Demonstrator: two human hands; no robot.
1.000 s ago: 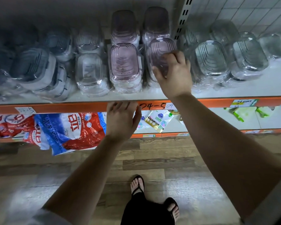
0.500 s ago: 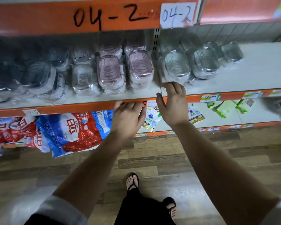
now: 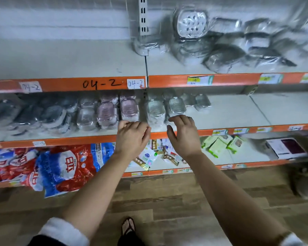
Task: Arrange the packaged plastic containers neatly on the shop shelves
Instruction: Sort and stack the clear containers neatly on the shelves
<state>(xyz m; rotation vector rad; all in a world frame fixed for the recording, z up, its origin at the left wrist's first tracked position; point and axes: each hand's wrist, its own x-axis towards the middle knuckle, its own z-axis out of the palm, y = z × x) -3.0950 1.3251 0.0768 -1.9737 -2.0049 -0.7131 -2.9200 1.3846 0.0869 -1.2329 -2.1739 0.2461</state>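
Packaged plastic containers line the middle shelf [image 3: 60, 137]: dark grey ones [image 3: 50, 114] at the left, a clear one [image 3: 86, 118], pink ones [image 3: 129, 109] in the middle, clear ones [image 3: 156, 110] to their right. More wrapped clear containers [image 3: 220, 41] lie in a loose heap on the upper shelf [image 3: 96, 59] at the right. My left hand [image 3: 132, 137] hovers at the middle shelf's orange front edge with relaxed fingers, holding nothing. My right hand [image 3: 184, 134] is spread just in front of the clear containers, also holding nothing.
The orange edge strip [image 3: 101, 84] of the upper shelf is marked 04-2. Red and blue detergent bags [image 3: 60, 167] fill the bottom shelf at the left, small packets [image 3: 219, 145] and a box [image 3: 286, 148] lie to the right. The floor is wood-patterned.
The view has tilted up, bringing the upper shelf and its heap of containers into sight. My right hand left the pink container a second ago and both hands now hover at the shelf edge.
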